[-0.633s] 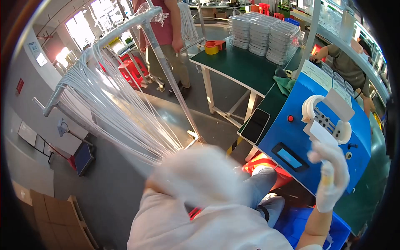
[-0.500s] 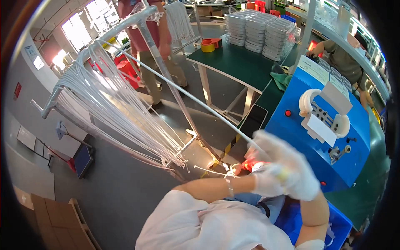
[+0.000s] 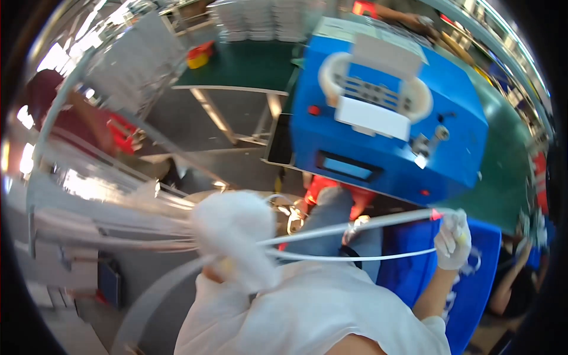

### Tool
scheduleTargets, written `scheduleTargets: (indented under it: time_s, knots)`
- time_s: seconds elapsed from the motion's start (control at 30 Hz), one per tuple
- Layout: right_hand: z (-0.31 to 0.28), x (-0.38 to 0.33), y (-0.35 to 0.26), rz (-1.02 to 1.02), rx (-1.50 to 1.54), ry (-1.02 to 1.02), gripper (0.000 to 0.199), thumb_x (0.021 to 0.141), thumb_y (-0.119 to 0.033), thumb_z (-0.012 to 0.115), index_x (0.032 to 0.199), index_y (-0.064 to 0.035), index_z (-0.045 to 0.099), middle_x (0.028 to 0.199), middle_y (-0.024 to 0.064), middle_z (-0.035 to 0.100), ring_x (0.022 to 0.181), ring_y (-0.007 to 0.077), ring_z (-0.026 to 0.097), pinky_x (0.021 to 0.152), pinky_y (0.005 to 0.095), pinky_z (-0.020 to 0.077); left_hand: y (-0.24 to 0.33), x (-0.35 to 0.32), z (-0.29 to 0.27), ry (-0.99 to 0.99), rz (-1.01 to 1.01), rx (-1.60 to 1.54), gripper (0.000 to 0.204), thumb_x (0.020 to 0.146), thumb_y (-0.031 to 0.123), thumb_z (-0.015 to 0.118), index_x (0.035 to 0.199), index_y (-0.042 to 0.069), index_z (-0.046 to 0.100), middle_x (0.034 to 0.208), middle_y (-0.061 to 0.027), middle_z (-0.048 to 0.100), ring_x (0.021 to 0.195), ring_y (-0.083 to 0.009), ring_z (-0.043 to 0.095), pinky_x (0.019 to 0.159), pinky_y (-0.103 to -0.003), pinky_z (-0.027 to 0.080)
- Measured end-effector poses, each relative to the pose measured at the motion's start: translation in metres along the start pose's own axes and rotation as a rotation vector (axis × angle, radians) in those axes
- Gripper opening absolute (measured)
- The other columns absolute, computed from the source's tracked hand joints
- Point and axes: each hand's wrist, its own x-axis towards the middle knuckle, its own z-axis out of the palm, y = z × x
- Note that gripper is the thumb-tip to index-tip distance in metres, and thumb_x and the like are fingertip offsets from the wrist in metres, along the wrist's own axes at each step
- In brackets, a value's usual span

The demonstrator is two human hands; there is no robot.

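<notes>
My right hand (image 3: 454,241), in a white glove, is closed around one end of a white cable (image 3: 355,226), with a small pink mark beside the fingers. From there two white lengths run leftward across my lap to my left hand (image 3: 235,228). That gloved hand is smeared by motion, but the lengths run into its grip, and a pale blurred length curves down to the left beyond it. A bundle of white cables (image 3: 124,239) hangs on a metal rack (image 3: 36,171) at the left, partly blurred.
A blue machine (image 3: 390,160) with white rollers and a red button stands ahead on a green bench (image 3: 509,171). Below my right hand is a blue bin (image 3: 479,296). A green table (image 3: 248,65) holds stacked clear trays and a yellow-and-red tape dispenser (image 3: 200,55). People are nearby.
My hands have parted, the left toward the cable bundle and the right toward the blue bin, with cable stretched between them. The view has swung right.
</notes>
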Motion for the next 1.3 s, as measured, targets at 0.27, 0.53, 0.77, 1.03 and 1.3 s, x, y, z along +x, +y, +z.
scheduleTargets:
  time_s: [0.27,0.53,0.77,1.03,1.3]
  knots:
    - [-0.018,-0.056,-0.012,-0.122,-0.168,0.678,0.061,0.098,-0.045,0.035,0.128,0.0073,0.046,0.05,-0.0016,0.039,0.037,0.0076,0.033,0.035,0.0223,0.031,-0.035,0.0,-0.012,-0.148,0.426,-0.365,0.014,0.078,0.014,0.07,0.077,0.0,0.066,0.056,-0.0085,0.055,0.042,-0.0178,0.049,0.038,-0.029,0.039]
    - [0.115,0.026,0.016,-0.507,-1.547,0.021,0.037,0.095,-0.026,0.046,0.117,0.0022,0.057,0.114,0.0188,0.059,0.106,0.0299,0.057,0.092,0.0373,0.0427,-0.051,0.006,0.087,-0.713,-0.221,0.034,0.023,0.089,0.016,0.061,0.089,-0.006,0.066,0.068,-0.0072,0.062,0.055,-0.0112,0.055,0.052,-0.023,0.045]
    - [0.09,0.027,0.035,-0.241,-1.4,0.031,0.043,0.093,-0.039,0.049,0.113,-0.0033,0.062,0.096,0.0145,0.06,0.094,0.0283,0.057,0.074,0.0357,0.0456,-0.08,0.033,0.068,-0.575,-0.193,-0.218,0.02,0.089,0.021,0.063,0.087,0.001,0.061,0.071,-0.0052,0.059,0.061,-0.0104,0.056,0.055,-0.022,0.045]
    - [0.09,0.025,0.029,-0.097,-1.321,0.344,0.021,0.09,-0.017,0.056,0.089,0.0002,0.067,0.086,0.0102,0.067,0.079,0.0181,0.062,0.074,0.0278,0.0475,-0.083,0.06,0.042,-0.261,-0.098,-0.426,0.023,0.092,0.027,0.056,0.088,0.004,0.059,0.063,0.0016,0.049,0.047,-0.0041,0.039,0.043,-0.019,0.032]
    - [0.028,-0.015,-0.03,-0.197,-1.309,0.687,0.025,0.09,-0.021,0.057,0.091,0.0016,0.067,0.067,-0.0037,0.051,0.053,0.002,0.036,0.048,0.0184,0.0256,-0.035,0.106,0.023,-0.124,-0.03,-0.118,0.018,0.089,0.016,0.062,0.093,-0.001,0.059,0.064,0.0015,0.052,0.047,-0.001,0.038,0.042,-0.015,0.027]
